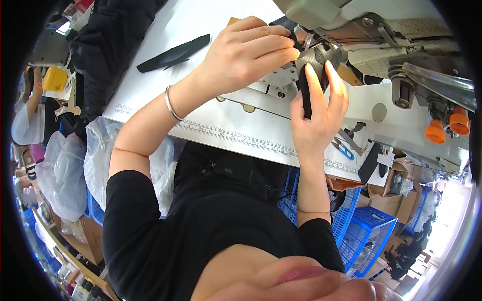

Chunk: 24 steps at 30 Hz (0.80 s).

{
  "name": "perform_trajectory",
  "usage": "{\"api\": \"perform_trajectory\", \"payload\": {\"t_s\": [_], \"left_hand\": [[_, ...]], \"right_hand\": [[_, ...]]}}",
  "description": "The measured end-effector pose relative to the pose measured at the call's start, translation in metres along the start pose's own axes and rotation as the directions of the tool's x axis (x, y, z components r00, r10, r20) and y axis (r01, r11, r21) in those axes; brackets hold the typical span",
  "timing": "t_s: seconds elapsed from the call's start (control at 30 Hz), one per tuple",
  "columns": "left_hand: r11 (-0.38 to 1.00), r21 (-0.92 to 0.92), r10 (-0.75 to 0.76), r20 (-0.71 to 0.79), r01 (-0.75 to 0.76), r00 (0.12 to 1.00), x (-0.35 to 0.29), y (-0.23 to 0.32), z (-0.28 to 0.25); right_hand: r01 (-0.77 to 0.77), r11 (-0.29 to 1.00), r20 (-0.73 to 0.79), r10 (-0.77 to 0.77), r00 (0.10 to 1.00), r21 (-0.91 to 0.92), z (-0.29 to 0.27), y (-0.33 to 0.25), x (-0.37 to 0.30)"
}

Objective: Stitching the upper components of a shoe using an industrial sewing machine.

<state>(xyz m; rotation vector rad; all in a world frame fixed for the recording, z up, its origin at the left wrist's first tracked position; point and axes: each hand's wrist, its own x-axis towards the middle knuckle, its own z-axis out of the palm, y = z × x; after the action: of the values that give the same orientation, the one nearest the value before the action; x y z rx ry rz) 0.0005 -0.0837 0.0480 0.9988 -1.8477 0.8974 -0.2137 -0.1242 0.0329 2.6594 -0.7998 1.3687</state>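
Though slim, black strip (305, 94) lengthwise toward machine (366, 26)

I can read nothing for certain: the ruler scale (236, 136) along my white table's (183, 25) near edge has marks too small, the near-left carton's (91, 235) lettering is indistinct.

White table (175, 25), bright window (454, 215) perhaps
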Motion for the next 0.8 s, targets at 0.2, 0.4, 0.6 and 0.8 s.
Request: {"api": "perform_trajectory", "payload": {"t_s": [0.2, 0.4, 0.6, 0.8], "left_hand": [[0.990, 0.126, 0.062, -0.042, -0.056, 0.997, 0.002, 0.002, 0.003], [0.976, 0.205, 0.069, 0.059, -0.080, 0.996, 0.003, 0.010, -0.005], [0.975, 0.214, 0.055, 0.032, -0.060, 0.998, 0.002, 0.012, -0.003], [0.944, 0.327, 0.024, 0.049, -0.039, 0.999, 0.001, 0.024, 0.002]], "right_hand": [[0.041, 0.999, -0.035, -0.041, 0.999, -0.009, -0.001, 0.005, 0.004], [-0.001, 1.000, 0.016, 0.000, 1.000, 0.027, -0.005, 0.010, 0.009], [-0.053, 0.992, 0.098, 0.042, 0.994, 0.117, -0.010, 0.022, 0.018], [-0.232, 0.934, 0.269, 0.158, 0.950, 0.271, -0.022, 0.035, 0.038]]}}
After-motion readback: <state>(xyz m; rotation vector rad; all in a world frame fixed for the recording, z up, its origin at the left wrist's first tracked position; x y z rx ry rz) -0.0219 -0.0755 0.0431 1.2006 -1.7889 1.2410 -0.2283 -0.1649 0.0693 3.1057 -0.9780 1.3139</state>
